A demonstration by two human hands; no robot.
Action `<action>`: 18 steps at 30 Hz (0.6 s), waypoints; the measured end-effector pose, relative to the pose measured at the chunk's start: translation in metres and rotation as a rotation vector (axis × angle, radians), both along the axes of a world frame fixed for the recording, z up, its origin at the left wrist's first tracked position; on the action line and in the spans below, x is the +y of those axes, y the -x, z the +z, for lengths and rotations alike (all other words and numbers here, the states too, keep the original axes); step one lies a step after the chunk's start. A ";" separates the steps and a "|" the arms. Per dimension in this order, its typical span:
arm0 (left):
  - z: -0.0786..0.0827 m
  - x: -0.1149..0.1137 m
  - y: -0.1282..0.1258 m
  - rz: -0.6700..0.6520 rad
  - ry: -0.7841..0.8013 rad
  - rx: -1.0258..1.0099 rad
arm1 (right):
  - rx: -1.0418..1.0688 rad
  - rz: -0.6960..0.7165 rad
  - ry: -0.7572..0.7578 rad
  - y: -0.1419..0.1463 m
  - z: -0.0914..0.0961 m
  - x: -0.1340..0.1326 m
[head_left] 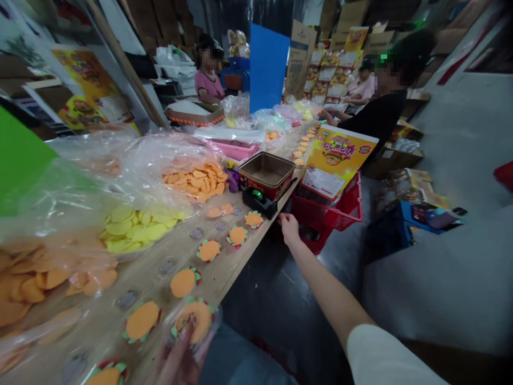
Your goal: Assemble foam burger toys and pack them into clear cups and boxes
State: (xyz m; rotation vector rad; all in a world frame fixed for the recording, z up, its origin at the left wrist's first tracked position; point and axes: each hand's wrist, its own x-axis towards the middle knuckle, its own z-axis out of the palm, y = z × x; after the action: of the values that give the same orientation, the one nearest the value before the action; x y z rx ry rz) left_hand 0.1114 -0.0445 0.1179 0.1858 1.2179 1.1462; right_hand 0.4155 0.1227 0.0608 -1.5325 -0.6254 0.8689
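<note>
My left hand (176, 358) grips a toy burger in a clear plastic bag (196, 321), low at the table's near edge. Its orange round top and green frill show through the film. Off to the right, my right hand (290, 229) reaches past the table edge, just below a black tape dispenser (258, 200) with a green core. Its fingertips are pinched together; whatever they hold is too small to make out. A row of layered burger pieces, including an orange-topped one (209, 250), runs along the table (236, 256) between my hands.
Clear bags hold yellow discs (136, 227) and orange pieces (196, 179). A brown metal tin (267, 170) stands behind the dispenser. A red basket (348, 206) with a yellow printed card (334, 160) sits off the table's right side. Several people work farther along.
</note>
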 end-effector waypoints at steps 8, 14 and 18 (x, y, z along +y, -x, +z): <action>0.030 0.004 0.016 0.200 -0.251 -0.111 | 0.028 0.709 -0.132 0.160 0.061 -0.130; 0.039 -0.021 0.032 0.261 -0.374 -0.049 | 0.036 0.848 -0.068 0.221 0.074 -0.164; 0.039 -0.032 0.040 0.298 -0.405 -0.081 | 0.036 0.844 -0.027 0.232 0.067 -0.170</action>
State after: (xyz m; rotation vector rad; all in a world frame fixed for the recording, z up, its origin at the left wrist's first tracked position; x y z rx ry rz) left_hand 0.0712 -0.0760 0.1571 0.2658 0.9507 1.6424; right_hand 0.1838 -0.0473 0.1277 -1.2054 -1.2892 1.4971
